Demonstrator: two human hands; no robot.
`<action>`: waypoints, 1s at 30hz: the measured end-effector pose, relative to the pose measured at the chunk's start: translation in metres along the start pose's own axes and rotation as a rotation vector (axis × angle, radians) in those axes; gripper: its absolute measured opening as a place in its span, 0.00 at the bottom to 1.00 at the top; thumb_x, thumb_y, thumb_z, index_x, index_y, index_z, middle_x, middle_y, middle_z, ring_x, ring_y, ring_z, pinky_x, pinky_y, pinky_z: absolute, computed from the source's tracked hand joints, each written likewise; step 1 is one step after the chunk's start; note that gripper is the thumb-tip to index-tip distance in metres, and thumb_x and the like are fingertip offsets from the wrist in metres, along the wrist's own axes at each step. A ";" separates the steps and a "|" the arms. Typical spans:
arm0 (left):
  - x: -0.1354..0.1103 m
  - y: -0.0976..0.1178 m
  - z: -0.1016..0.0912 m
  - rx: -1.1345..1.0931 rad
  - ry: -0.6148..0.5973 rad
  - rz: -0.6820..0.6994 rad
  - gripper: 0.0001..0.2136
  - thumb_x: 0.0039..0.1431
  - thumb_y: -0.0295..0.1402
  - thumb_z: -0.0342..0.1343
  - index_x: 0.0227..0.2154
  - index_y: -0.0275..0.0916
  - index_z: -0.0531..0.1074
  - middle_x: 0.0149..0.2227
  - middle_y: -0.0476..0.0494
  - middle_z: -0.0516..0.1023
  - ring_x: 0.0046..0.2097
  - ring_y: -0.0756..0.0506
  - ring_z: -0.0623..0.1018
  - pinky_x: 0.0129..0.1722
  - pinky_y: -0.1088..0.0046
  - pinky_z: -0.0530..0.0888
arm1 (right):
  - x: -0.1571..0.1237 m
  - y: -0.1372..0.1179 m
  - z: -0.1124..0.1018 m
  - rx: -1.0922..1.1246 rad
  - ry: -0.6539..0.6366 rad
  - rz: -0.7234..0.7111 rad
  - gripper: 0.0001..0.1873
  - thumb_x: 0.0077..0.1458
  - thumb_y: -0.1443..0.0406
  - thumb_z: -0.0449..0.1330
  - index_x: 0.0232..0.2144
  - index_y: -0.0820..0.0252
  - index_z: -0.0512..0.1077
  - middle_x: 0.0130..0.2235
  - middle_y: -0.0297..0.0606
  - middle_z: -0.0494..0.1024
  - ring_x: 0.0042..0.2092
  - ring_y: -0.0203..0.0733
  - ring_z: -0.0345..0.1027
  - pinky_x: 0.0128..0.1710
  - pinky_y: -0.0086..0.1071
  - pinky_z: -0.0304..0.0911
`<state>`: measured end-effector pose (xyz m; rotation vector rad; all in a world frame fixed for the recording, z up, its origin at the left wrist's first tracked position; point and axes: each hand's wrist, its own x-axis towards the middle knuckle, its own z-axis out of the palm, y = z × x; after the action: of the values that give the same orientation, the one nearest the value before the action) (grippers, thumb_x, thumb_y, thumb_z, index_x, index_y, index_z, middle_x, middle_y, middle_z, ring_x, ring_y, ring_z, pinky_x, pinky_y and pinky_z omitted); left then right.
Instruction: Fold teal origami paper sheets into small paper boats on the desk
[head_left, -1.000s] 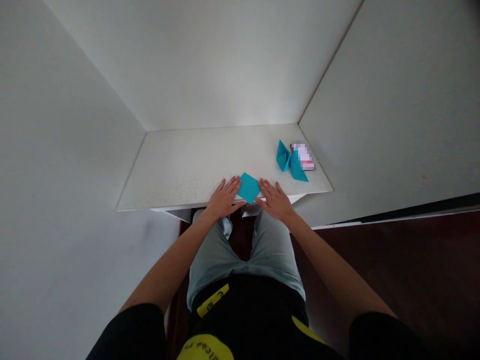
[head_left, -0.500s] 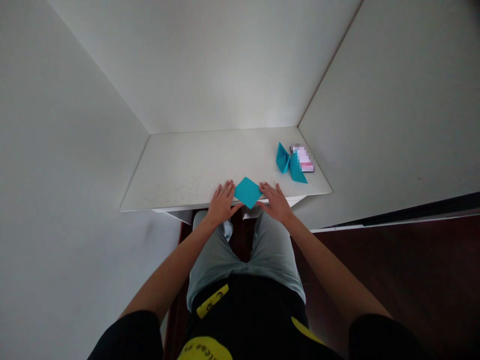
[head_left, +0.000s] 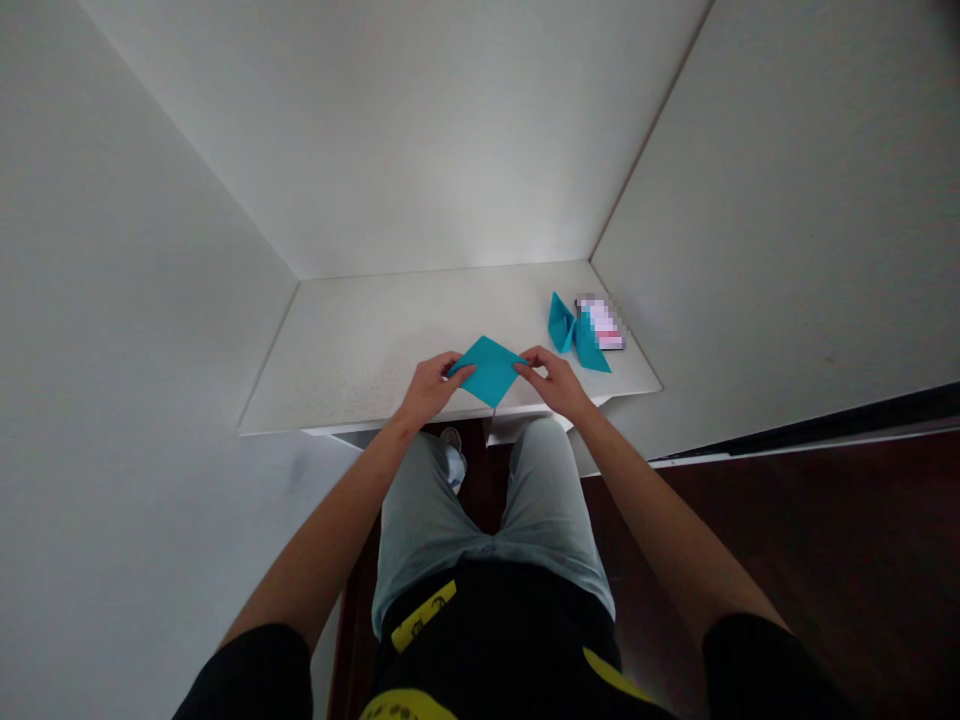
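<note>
A blue, diamond-shaped sheet of origami paper (head_left: 489, 370) is held between my two hands over the front edge of the white shelf (head_left: 360, 340). My left hand (head_left: 433, 388) pinches its left corner, thumb on top and fingers beneath. The right corner is pinched the same way by my right hand (head_left: 556, 382). Two folded blue paper pieces stand beyond my right hand: a paper boat (head_left: 560, 323) and another folded piece (head_left: 591, 345) touching or close beside it.
A phone (head_left: 602, 322) with a blurred-out screen lies at the shelf's right end, partly behind the folded paper. White walls (head_left: 420, 130) enclose the shelf at the back, left and right. My legs (head_left: 420, 530) are below its front edge.
Both hands went from lying flat beside the paper to pinching its side corners. The paper has risen slightly and moved a little away from me, and the view has shifted slightly.
</note>
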<state>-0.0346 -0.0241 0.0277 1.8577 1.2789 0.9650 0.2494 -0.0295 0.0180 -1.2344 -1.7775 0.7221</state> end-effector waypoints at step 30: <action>-0.029 -0.042 0.021 0.603 -0.210 0.463 0.16 0.77 0.36 0.53 0.59 0.45 0.80 0.57 0.37 0.83 0.58 0.39 0.80 0.59 0.55 0.73 | 0.013 0.048 0.032 -0.230 -0.031 -0.089 0.13 0.59 0.70 0.57 0.38 0.54 0.81 0.42 0.42 0.79 0.48 0.52 0.73 0.54 0.46 0.70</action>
<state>-0.0429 -0.0420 -0.0241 2.7273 1.1034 0.6058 0.2416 0.0002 -0.0329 -1.2894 -1.9706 0.4986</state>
